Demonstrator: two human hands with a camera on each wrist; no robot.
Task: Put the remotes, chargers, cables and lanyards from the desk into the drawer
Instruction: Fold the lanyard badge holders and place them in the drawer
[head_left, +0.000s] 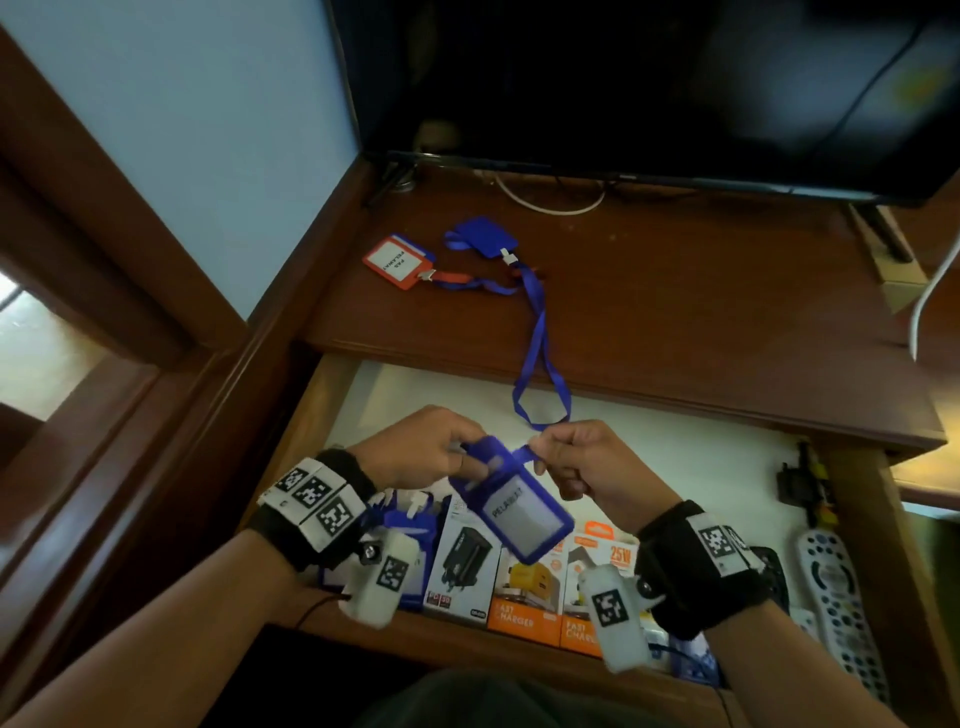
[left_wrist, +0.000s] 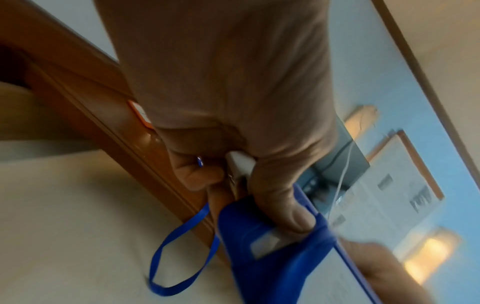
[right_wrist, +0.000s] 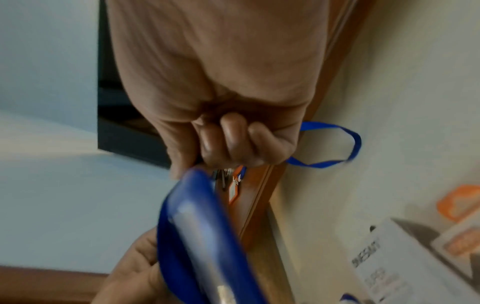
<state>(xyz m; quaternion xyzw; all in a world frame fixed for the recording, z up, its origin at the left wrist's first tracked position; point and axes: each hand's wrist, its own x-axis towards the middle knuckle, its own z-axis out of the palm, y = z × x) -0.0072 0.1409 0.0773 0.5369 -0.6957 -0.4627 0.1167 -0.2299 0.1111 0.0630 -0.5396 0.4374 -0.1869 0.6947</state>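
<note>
Over the open drawer (head_left: 649, 457) both hands hold a blue badge holder (head_left: 514, 514) marked with a white label. My left hand (head_left: 467, 457) pinches its top end, thumb pressed on the blue case (left_wrist: 272, 257) beside the white clip (left_wrist: 240, 164). My right hand (head_left: 545, 457) grips the blue strap (head_left: 540, 410) just beyond the holder, fingers curled round it (right_wrist: 228, 148). The strap loops (right_wrist: 337, 144) above the drawer and runs up onto the desk. On the desk lie a red badge holder (head_left: 397, 260) and another blue holder (head_left: 483, 236).
The drawer holds charger boxes (head_left: 462, 566), orange fast-charger boxes (head_left: 524, 597), more blue lanyards at the left, a white remote (head_left: 836, 587) and a black cable bundle (head_left: 802, 478). A TV (head_left: 675, 78) stands at the desk's back, with a white cable (head_left: 550, 205) under it.
</note>
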